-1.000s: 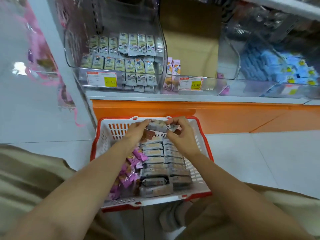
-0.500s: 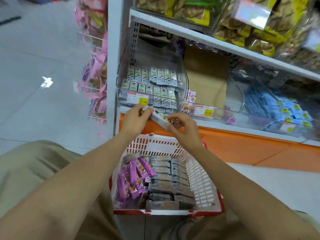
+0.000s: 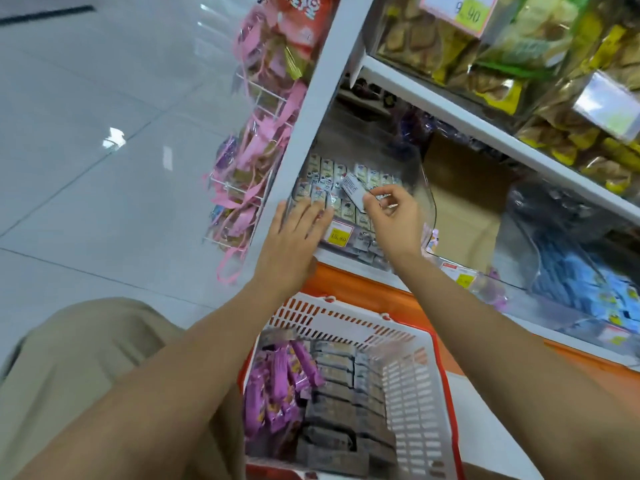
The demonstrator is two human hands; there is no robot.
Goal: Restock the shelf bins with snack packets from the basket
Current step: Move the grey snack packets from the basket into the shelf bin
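Your right hand has the snack packet, pinched between thumb and fingertips by its lower end, and the packet is tilted, its pale printed face up. It's right over the rows of matching packets that lie in the clear bin at the left end of the lower shelf. Whether it touches those rows yet, you can't tell from here.

Your left hand is flat, fingers straight and spread, laid against the front left of that same bin, just beside the yellow price label. It holds nothing. The two hands are close, side by side, not touching.

Below them, the white basket with its red rim sits on the floor in front of the orange shelf base. Inside: purple packets heaped on the left, grey-brown packets stacked in neat rows on the right.

Next bin along is nearly bare, brown cardboard showing behind it. Further right there's a bin of blue packets. Up on the shelf above, yellow-green bags behind a price tag. Off to the left of the shelf post, pink goods hang on a wire rack over the pale tiled floor.
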